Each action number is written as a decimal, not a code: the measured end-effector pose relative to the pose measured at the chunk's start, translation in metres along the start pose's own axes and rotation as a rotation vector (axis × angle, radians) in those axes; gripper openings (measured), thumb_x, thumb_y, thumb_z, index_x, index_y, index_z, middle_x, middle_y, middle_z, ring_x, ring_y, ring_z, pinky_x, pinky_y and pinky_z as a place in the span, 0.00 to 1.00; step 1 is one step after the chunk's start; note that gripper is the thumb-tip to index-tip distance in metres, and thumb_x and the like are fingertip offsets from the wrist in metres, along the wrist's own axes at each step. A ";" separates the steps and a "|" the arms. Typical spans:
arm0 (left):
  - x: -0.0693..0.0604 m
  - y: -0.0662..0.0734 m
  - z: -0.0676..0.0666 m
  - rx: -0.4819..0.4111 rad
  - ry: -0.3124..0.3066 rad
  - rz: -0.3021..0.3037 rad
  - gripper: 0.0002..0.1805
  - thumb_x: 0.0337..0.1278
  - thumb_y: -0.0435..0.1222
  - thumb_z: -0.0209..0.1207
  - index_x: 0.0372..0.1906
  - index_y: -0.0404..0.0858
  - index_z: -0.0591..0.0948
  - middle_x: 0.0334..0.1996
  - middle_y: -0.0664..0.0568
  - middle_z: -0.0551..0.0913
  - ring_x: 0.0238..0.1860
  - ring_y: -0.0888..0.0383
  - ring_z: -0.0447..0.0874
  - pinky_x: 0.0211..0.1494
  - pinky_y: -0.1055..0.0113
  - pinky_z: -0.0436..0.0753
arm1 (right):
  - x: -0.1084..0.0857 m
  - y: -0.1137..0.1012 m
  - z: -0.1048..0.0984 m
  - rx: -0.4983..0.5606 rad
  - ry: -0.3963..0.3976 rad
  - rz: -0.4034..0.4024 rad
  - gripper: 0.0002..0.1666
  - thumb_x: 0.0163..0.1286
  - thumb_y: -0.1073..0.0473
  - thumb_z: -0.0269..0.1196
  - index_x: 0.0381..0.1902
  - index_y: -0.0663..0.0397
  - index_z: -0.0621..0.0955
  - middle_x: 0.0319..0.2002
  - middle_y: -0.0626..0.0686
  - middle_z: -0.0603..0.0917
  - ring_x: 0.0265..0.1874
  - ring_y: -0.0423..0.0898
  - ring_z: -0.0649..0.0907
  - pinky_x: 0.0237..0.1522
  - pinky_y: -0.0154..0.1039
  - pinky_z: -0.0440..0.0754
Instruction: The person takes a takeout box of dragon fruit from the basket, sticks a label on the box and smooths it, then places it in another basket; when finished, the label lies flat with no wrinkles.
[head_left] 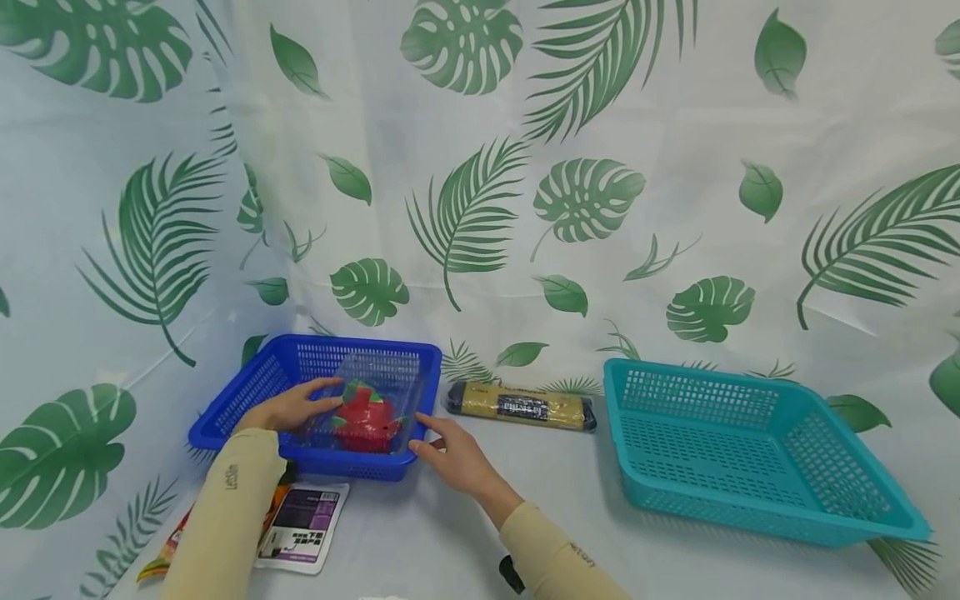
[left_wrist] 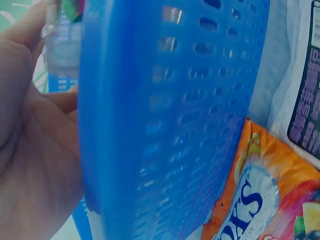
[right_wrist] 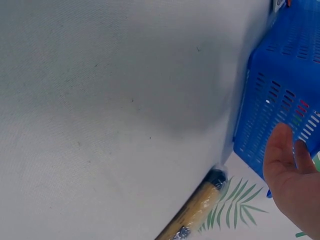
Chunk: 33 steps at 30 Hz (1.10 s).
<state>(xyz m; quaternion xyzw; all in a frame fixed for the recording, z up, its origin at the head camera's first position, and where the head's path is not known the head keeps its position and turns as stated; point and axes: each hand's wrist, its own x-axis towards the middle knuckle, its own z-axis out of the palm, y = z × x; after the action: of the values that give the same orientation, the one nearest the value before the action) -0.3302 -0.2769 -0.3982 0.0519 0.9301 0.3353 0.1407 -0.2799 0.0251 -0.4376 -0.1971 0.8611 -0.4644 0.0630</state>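
Note:
A clear plastic box sits in the blue basket, with a red object with green leaf-like tips showing through it. My left hand reaches over the basket's near-left side, fingers extended at the box's left side. In the left wrist view, part of that hand is hidden behind the basket's rim. At the basket's right rim is my right hand, its fingers loosely bent near the box's right edge. Whether those fingertips touch the rim or the box, I cannot tell.
A teal basket stands on the right. Between the baskets, by the back wall, lies a yellow and dark wrapped pasta package. In front of the blue basket are a white and purple pouch and an orange snack bag.

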 end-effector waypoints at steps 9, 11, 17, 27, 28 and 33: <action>0.001 0.001 0.003 -0.008 0.018 0.007 0.34 0.71 0.49 0.52 0.74 0.40 0.60 0.67 0.28 0.62 0.61 0.27 0.67 0.51 0.36 0.77 | 0.002 0.002 0.000 -0.005 0.000 0.006 0.32 0.72 0.46 0.60 0.71 0.48 0.69 0.60 0.55 0.75 0.49 0.48 0.80 0.45 0.44 0.82; 0.001 0.001 0.003 0.004 0.023 0.014 0.33 0.71 0.49 0.52 0.73 0.40 0.60 0.67 0.28 0.62 0.61 0.28 0.67 0.53 0.36 0.75 | 0.002 0.002 0.000 -0.008 -0.002 0.015 0.33 0.72 0.45 0.59 0.71 0.47 0.69 0.60 0.54 0.75 0.49 0.47 0.80 0.45 0.42 0.82; 0.002 0.000 0.003 -0.009 0.016 0.023 0.34 0.71 0.50 0.52 0.73 0.40 0.60 0.67 0.28 0.62 0.61 0.28 0.66 0.51 0.37 0.77 | 0.002 0.001 -0.001 -0.002 0.000 0.016 0.32 0.72 0.46 0.59 0.71 0.47 0.69 0.60 0.54 0.75 0.49 0.47 0.80 0.45 0.43 0.82; 0.003 -0.007 0.004 -0.141 0.027 0.034 0.33 0.70 0.50 0.53 0.73 0.43 0.60 0.56 0.33 0.71 0.44 0.43 0.75 0.39 0.55 0.79 | 0.001 0.000 0.000 -0.005 -0.001 0.011 0.32 0.72 0.46 0.60 0.71 0.47 0.70 0.60 0.55 0.75 0.49 0.48 0.79 0.47 0.45 0.81; 0.003 -0.007 0.004 -0.159 0.026 0.035 0.32 0.71 0.49 0.53 0.73 0.43 0.60 0.51 0.35 0.73 0.39 0.45 0.74 0.37 0.57 0.78 | 0.001 0.001 0.000 -0.007 -0.002 0.016 0.32 0.72 0.46 0.60 0.71 0.47 0.70 0.60 0.54 0.75 0.50 0.48 0.79 0.47 0.44 0.81; 0.004 -0.006 0.000 -0.227 0.018 0.055 0.32 0.71 0.46 0.54 0.73 0.42 0.60 0.28 0.47 0.71 0.24 0.54 0.67 0.29 0.63 0.71 | 0.001 0.001 0.000 -0.011 -0.002 0.024 0.33 0.72 0.45 0.60 0.71 0.45 0.69 0.60 0.54 0.75 0.49 0.47 0.79 0.47 0.43 0.82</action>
<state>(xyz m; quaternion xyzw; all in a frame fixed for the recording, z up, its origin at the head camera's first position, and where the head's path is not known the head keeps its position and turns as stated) -0.3341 -0.2811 -0.4030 0.0581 0.8857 0.4426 0.1278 -0.2811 0.0247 -0.4382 -0.1876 0.8660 -0.4586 0.0681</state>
